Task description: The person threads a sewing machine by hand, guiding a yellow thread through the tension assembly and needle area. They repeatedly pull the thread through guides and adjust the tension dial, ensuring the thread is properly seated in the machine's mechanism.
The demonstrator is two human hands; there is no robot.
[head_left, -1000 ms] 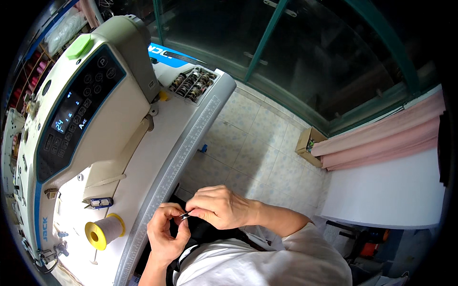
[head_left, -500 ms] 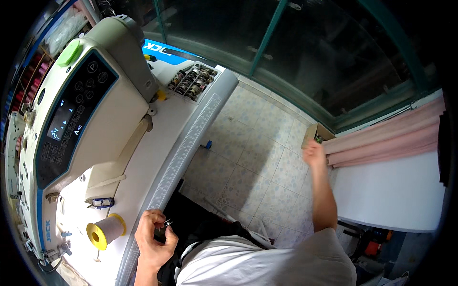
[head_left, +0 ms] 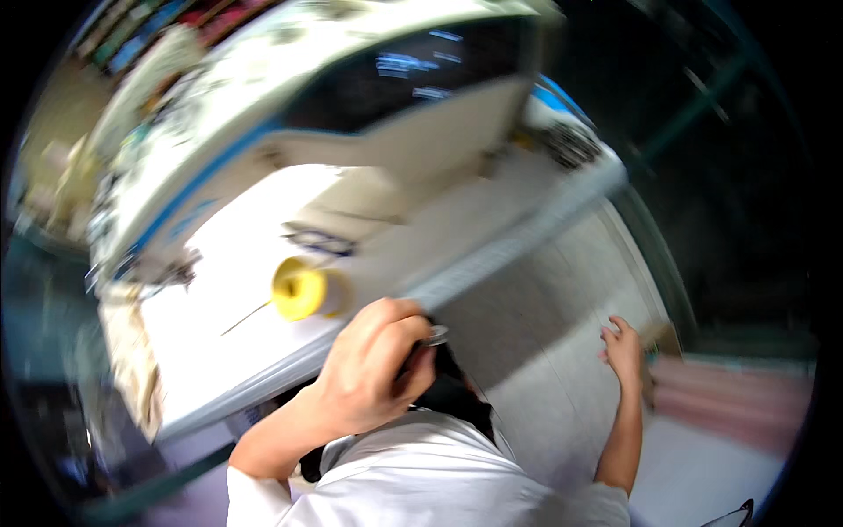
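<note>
A single head-worn fisheye view looks steeply down from just above the person's chest, tilted and motion-blurred. It faces the table edge and sewing machine ahead and to the left, with floor to the right. Both hands sit close below; straight edges bend toward the dark rim.

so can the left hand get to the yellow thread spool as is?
Probably yes: the left hand is closed on a small metal piece, but the yellow spool stands close by with nothing between.
</note>
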